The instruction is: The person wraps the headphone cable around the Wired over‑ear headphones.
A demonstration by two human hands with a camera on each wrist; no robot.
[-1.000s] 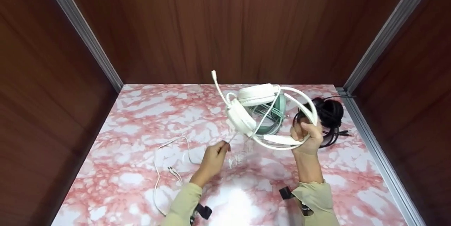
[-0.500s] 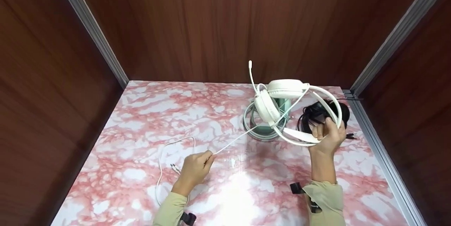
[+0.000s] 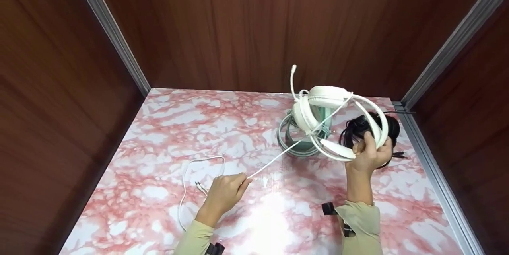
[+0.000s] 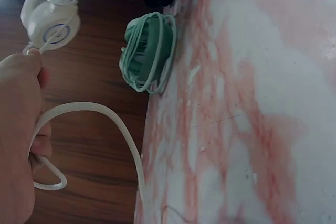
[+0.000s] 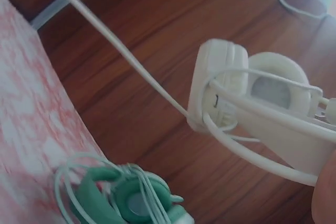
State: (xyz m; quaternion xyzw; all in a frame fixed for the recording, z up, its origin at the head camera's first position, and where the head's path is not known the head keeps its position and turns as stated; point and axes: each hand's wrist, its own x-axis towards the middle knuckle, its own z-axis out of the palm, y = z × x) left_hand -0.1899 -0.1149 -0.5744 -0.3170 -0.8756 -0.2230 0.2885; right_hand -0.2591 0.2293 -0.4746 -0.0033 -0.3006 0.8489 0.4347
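Note:
My right hand (image 3: 368, 155) grips the headband of a white headset (image 3: 304, 115), held up off the table with its microphone boom pointing upward. One white earcup (image 4: 55, 24) shows a blue ring in the left wrist view. From the headset a white cable (image 3: 274, 160) runs taut to my left hand (image 3: 226, 193), which pinches it between thumb and fingers. The rest of the cable loops below that hand and lies on the table, its plugs (image 3: 201, 187) beside the wrist. In the right wrist view only a fingertip (image 5: 325, 192) of the right hand shows at the edge.
Behind the white headset, a green headset (image 5: 142, 198) lies on the table wrapped in its own pale cable. A black headset (image 3: 391, 127) with bundled cord sits at the right edge. Wooden panels (image 3: 254, 28) enclose the marbled table (image 3: 167, 127) at the back and sides.
The white headset has moved right and slightly up in the head view. My left hand has drawn left and nearer, stretching the cable straight. The view itself has shifted a little.

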